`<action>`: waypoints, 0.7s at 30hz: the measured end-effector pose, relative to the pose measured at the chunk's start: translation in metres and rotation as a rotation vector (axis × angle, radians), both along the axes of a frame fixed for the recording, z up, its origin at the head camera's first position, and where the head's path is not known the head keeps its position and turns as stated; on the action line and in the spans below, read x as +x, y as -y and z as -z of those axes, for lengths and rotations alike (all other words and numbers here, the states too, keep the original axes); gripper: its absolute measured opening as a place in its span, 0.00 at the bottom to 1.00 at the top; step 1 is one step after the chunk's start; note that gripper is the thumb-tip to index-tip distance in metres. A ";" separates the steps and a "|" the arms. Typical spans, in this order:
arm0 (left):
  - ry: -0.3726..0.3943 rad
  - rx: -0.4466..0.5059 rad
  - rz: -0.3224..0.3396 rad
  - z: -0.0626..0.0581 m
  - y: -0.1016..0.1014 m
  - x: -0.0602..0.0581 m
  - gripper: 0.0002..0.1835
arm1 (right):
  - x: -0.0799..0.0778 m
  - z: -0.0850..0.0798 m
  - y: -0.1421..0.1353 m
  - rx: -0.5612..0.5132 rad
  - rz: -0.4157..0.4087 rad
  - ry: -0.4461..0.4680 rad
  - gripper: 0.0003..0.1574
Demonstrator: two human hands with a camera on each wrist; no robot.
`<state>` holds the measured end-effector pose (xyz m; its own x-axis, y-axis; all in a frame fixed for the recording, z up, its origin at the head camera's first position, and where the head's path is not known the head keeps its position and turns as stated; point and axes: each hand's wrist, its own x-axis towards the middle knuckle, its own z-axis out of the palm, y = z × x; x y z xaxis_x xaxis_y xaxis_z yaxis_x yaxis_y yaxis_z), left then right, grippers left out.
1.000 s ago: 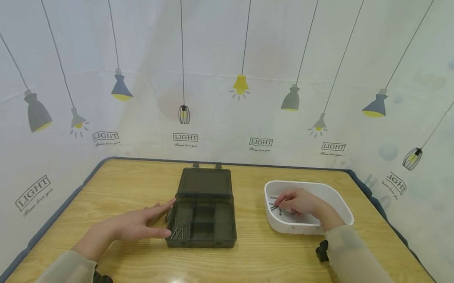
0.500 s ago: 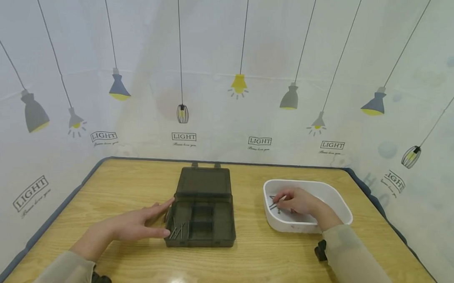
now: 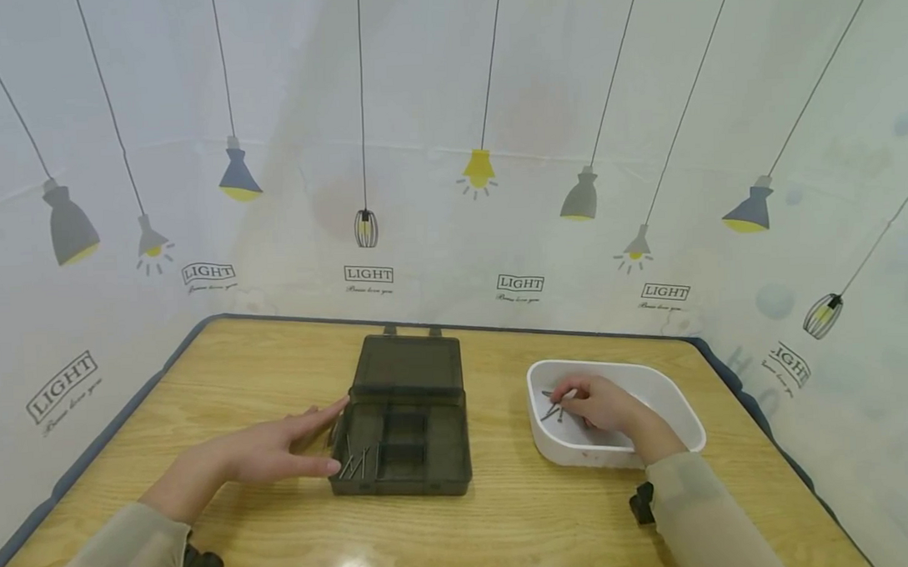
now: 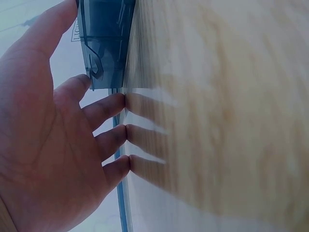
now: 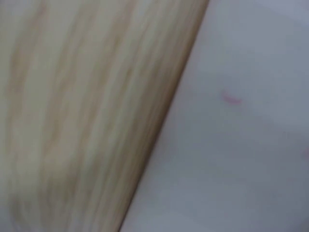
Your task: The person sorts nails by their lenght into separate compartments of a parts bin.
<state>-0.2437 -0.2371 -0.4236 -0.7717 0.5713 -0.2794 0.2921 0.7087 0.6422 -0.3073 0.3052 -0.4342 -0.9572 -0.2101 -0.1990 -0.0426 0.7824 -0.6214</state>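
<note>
A dark translucent plastic box (image 3: 449, 463) stands on the table with its lid (image 3: 407, 362) laid back. Several thin metal nails (image 3: 357, 464) lie in its front left compartment. My left hand (image 3: 268, 451) is spread at the box's left side, thumb by the front corner and index finger farther back. The left wrist view shows the other fingers (image 4: 112, 138) extended down to the tabletop. To the right, my right hand (image 3: 603, 405) reaches into a white tub (image 3: 672, 401), curled fingertips pinching at several dark nails (image 3: 554, 412). The right wrist view shows only the table and the tub's outer wall (image 5: 231, 145).
The wooden table (image 3: 500, 524) has a dark blue edge strip (image 3: 576, 335) along its back. Behind it hangs a pale cloth (image 3: 417, 84) printed with lamps. A black wrist mount (image 3: 642, 504) sits near the tub's front side.
The nails under my right fingertips have shifted and now lie at different angles. My right hand has barely moved within the tub; my left hand stays at the box.
</note>
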 end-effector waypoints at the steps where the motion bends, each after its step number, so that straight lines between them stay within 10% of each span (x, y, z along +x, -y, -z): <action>1: -0.002 -0.002 -0.001 0.000 0.000 0.000 0.52 | 0.000 0.000 0.000 0.006 -0.002 -0.005 0.09; 21: -0.001 0.011 0.009 0.002 0.001 -0.001 0.52 | -0.003 0.004 -0.001 -0.022 0.053 0.022 0.08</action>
